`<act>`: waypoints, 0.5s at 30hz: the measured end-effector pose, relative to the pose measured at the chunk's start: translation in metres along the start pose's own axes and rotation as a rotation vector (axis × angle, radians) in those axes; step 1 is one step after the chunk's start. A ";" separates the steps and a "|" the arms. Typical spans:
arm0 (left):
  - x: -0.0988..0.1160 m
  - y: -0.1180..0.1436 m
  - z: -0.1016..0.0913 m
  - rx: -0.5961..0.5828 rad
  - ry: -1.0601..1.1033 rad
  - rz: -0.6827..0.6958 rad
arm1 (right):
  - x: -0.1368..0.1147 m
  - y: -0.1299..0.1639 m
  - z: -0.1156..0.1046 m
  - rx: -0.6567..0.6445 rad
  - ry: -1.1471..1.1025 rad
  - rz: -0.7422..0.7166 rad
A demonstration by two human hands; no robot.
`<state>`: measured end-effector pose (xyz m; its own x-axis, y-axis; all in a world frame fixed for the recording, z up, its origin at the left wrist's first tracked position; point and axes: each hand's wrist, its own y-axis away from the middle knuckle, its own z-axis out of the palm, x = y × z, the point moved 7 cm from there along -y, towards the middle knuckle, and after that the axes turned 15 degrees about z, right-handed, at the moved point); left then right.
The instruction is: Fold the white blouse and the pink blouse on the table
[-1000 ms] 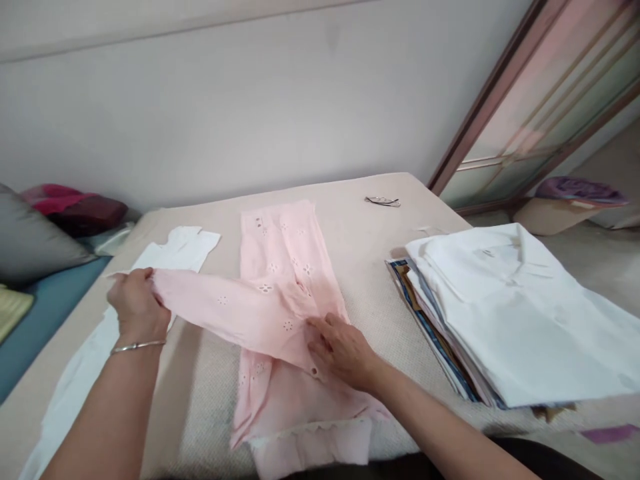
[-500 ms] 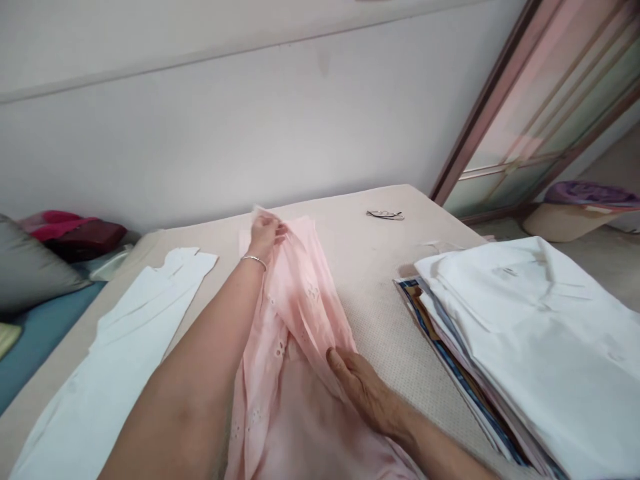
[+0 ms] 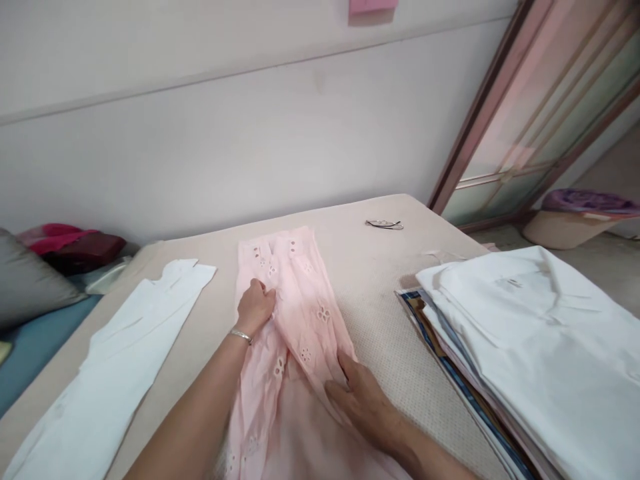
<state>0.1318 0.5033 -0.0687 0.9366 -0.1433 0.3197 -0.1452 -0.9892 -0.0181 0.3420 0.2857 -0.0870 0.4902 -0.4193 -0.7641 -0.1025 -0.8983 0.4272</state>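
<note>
A pink shirt (image 3: pixel 300 293) with cut-out eyelet flowers lies lengthwise in front of me, long and narrow, its near part loose and creased. Paired buttons or holes show at its far end. My left hand (image 3: pixel 256 308), with a silver bracelet at the wrist, is closed on the fabric left of the middle. At the right edge, my right hand (image 3: pixel 365 397) has its thumb on top of a fold and its fingers round the cloth; part of the fingers is hidden.
On the left lies a narrow folded white garment (image 3: pixel 135 347). A stack of folded clothes topped by a white shirt (image 3: pixel 540 333) sits at right. Eyeglasses (image 3: pixel 384 225) lie near the far edge of the beige surface (image 3: pixel 390 287), beside the wall. A grey cushion (image 3: pixel 35 287) is far left.
My left hand has come back from the shirt's far end toward me, and the far end now lies flatter. My right hand stays at the right edge, slightly lower. The view has tilted up slightly.
</note>
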 end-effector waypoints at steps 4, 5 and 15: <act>0.005 0.005 0.008 0.011 -0.100 0.085 | 0.000 -0.001 0.000 0.006 0.007 0.017; 0.006 0.005 0.008 0.014 -0.126 0.089 | 0.000 -0.001 0.000 0.005 0.005 0.014; 0.040 -0.102 -0.016 0.169 0.012 0.135 | 0.005 -0.005 0.002 -0.030 0.000 0.038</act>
<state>0.1792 0.5986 -0.0385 0.9084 -0.2757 0.3144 -0.2128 -0.9520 -0.2200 0.3431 0.2878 -0.0939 0.4867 -0.4533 -0.7468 -0.0950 -0.8772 0.4705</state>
